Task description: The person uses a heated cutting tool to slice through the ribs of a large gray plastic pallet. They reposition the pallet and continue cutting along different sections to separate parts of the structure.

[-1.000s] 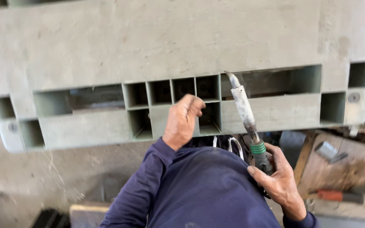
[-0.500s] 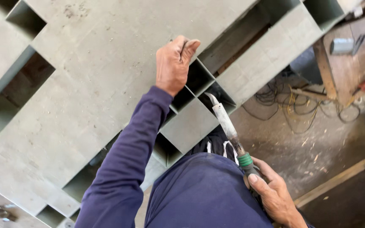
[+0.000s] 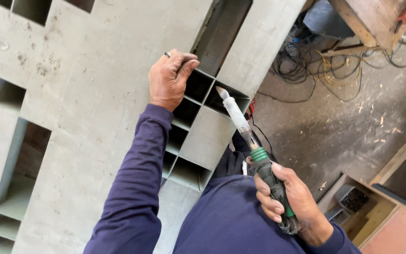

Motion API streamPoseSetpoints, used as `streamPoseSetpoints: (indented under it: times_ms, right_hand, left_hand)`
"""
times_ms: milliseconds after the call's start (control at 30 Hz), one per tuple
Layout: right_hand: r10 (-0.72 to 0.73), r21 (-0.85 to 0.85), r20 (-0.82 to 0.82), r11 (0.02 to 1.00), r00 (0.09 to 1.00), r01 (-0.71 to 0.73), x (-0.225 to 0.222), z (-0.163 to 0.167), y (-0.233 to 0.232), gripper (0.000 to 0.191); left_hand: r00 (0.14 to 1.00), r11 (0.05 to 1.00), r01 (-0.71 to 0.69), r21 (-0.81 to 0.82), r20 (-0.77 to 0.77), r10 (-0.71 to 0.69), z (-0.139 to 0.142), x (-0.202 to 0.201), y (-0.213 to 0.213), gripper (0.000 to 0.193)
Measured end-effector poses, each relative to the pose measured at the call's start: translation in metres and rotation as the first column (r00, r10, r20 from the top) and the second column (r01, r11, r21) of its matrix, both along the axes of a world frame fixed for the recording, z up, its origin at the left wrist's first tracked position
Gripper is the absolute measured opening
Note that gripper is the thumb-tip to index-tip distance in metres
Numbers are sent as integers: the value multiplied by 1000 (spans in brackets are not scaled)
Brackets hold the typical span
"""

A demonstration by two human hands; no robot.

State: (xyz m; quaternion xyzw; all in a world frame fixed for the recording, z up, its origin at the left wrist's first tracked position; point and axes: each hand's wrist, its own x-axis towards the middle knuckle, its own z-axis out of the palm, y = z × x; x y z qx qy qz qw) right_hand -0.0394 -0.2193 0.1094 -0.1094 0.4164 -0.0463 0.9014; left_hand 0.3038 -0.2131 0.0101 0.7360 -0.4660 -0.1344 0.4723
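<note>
The grey panel (image 3: 90,122), a large flat piece with square and long open cells cut into it, fills the left and top of the view and runs off the frame on three sides, so its full outline cannot be made out. The left hand (image 3: 169,80) has its grip closed over the panel's edge, fingers curled into a cell so that their tips are hidden. The right hand (image 3: 290,202) holds a tight grip around the green and black handle of a scraping tool (image 3: 252,146); its pale, crusted blade points up at the panel's rim, and whether the tip touches cannot be told. Half a second ago the panel lay at much the same slant, but the view now sits closer and the tool's tip stands nearer the cells. The cells in view hold nothing visible, their depths dark. A wooden box (image 3: 358,207) on the floor (image 3: 334,127) at lower right holds a dark blocky object, hard to identify. Tangled cables (image 3: 325,66) lie beyond.
</note>
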Motion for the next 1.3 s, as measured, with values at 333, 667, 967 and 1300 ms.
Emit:
streamPoseSetpoints:
  times_ms: [333, 667, 967, 1300]
  right_hand:
    - [-182, 142, 158, 977, 971, 160, 31, 6, 12, 56]
    - [-191, 149, 96, 973, 977, 176, 45, 16, 22, 57]
    - [-117, 128, 12, 985, 993, 115, 57, 24, 26, 54]
    - [-84, 92, 10, 992, 996, 83, 54, 22, 23, 54]
  left_hand:
    - [950, 978, 157, 138, 248, -188, -3, 0, 9, 19]
    - [887, 932, 267, 244, 317, -337, -9, -4, 19, 21]
    - [928, 952, 204, 228, 264, -262, -4, -16, 24, 16]
    - [922, 947, 212, 240, 271, -275, -2, -18, 25, 21]
